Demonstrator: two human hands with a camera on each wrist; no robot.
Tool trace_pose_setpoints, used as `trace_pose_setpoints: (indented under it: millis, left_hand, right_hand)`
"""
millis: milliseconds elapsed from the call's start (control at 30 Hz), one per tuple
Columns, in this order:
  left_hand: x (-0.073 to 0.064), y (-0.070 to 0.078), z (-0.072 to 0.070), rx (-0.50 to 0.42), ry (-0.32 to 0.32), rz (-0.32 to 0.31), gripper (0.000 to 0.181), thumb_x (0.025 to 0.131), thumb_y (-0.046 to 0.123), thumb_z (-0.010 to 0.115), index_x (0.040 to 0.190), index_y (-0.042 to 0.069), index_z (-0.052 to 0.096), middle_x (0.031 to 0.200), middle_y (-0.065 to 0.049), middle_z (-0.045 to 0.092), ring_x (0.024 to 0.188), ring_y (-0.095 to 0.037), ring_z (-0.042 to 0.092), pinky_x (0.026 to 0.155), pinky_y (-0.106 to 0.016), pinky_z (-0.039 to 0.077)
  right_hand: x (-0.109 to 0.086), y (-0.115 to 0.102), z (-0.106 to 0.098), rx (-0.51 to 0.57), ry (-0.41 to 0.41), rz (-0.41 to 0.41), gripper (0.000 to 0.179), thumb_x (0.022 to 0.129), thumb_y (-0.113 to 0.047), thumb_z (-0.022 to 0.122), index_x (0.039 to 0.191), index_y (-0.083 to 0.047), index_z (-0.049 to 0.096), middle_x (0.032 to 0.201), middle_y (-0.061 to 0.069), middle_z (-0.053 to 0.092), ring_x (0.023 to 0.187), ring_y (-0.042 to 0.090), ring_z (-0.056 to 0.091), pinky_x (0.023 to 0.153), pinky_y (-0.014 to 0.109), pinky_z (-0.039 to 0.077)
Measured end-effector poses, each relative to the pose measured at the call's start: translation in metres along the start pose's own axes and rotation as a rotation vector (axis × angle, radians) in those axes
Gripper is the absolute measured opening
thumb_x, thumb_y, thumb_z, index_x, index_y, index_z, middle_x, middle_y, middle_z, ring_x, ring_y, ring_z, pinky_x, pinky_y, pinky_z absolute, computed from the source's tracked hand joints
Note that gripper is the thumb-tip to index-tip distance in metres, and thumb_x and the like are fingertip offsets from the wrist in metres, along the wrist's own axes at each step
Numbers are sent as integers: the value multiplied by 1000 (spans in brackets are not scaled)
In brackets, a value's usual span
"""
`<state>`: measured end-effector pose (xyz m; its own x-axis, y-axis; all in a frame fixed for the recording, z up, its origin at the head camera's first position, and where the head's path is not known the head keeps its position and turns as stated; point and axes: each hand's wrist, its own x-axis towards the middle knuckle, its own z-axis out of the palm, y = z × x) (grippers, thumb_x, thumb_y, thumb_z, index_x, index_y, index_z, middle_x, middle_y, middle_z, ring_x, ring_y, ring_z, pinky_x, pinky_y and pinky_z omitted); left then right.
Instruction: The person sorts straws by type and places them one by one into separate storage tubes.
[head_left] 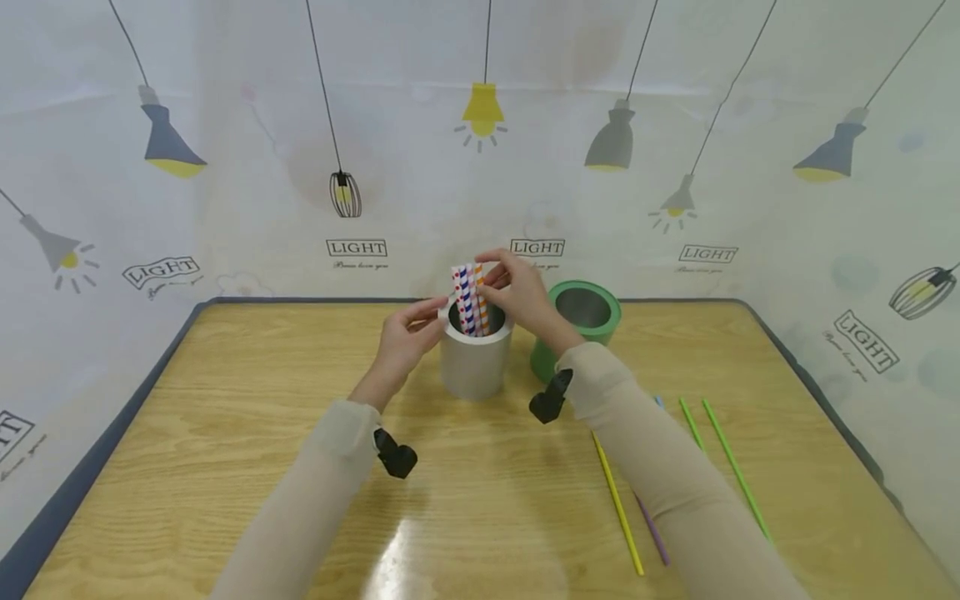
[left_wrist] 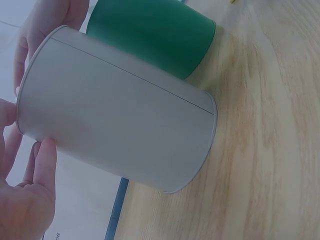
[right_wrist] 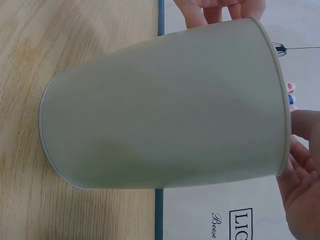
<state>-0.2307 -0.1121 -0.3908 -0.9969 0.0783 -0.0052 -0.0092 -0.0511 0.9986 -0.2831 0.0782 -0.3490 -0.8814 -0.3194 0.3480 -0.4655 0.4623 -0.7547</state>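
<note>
A white cylindrical container [head_left: 474, 367] stands upright on the table, and its grey side fills much of both wrist views. Several paper straws [head_left: 467, 304] with red dots and blue, pink and orange patterns stand in it, their tops above the rim. My left hand [head_left: 405, 342] touches the container's rim and upper side from the left, with fingers fairly straight. At the right of the bunch, my right hand [head_left: 521, 292] pinches the orange-striped straw [head_left: 482, 312] between thumb and fingers. In the right wrist view the right hand [right_wrist: 306, 185] is partly cut off.
A green container [head_left: 545, 358] stands just right of the white one, partly behind my right forearm. Yellow [head_left: 618, 504], purple [head_left: 654, 531], blue and green [head_left: 738, 471] straws lie on the table [head_left: 247, 417] at right. A printed backdrop surrounds the back and sides.
</note>
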Motion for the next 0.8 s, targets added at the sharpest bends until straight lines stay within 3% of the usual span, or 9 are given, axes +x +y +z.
trace_pose_setpoints:
  millis: [267,433,567,800]
  left_hand:
    - [-3,2,0,-23,-1,7,37,87,5,60,124,3,56,117,-15,52,103,-25,55,84,-27,51]
    - [-3,3,0,-23,-5,10,37,86,5,61,123,1,56,116,-16,52,103,-26,55,84,-28,51]
    - [-4,5,-1,4,-19,11,38,86,5,61,123,1,55,117,-16,52,104,-26,54,84,-28,51]
    - [-4,15,-5,79,-29,4,37,87,11,62,123,2,56,117,-16,52,103,-26,55,80,-28,53]
  right_hand:
    - [2,-3,1,2,-17,42,43,81,-1,66,123,-4,54,86,13,61,80,24,61,72,32,54]
    - [1,-5,-5,122,-10,117,48,83,2,61,129,-5,50,90,17,62,80,28,63,63,31,56]
    - [-3,-7,-14,205,-18,152,45,86,1,59,130,-3,48,92,19,59,81,30,62,63,32,57]
    - [-18,-14,-41,241,-76,139,40,89,-5,58,128,-3,50,94,18,56,85,35,61,68,39,57]
